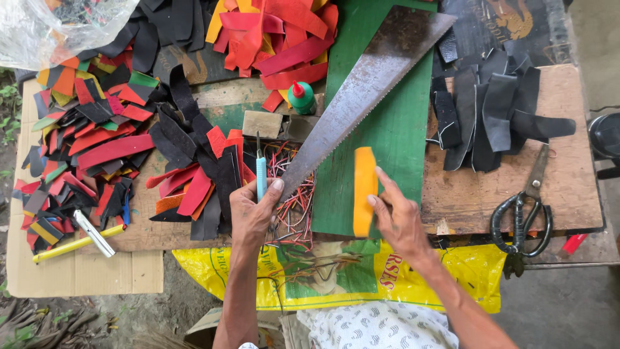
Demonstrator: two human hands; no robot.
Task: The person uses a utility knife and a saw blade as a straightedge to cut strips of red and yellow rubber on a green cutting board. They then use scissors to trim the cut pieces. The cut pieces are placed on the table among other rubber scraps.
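Below the desk (568,194), at the lower centre of the frame, hangs a yellow sack (465,271) with a green printed panel and red lettering. A clear plastic bag (58,26) fills the upper left corner. A small green bottle (301,98) with a red cap stands at upper centre, beside heaps of red, orange and black scraps (110,148). A rusty handsaw (361,90) lies slantwise across a green board (394,129), blade tip at upper right.

Left hand (252,213), centre of frame: fingers curled closed around a light-blue-handled knife (261,169), held upright with the blade pointing up; the thumb presses against the handle. Right hand (400,216), just right of centre: partly open, thumb and fingertips pinching the edge of an orange strip (364,190) that stands on the green board, just beside the saw teeth.

Black scissors (524,210) lie at lower right on the wooden surface; black scraps (491,110) are piled above them. A yellow-handled tool (77,243) lies at lower left.
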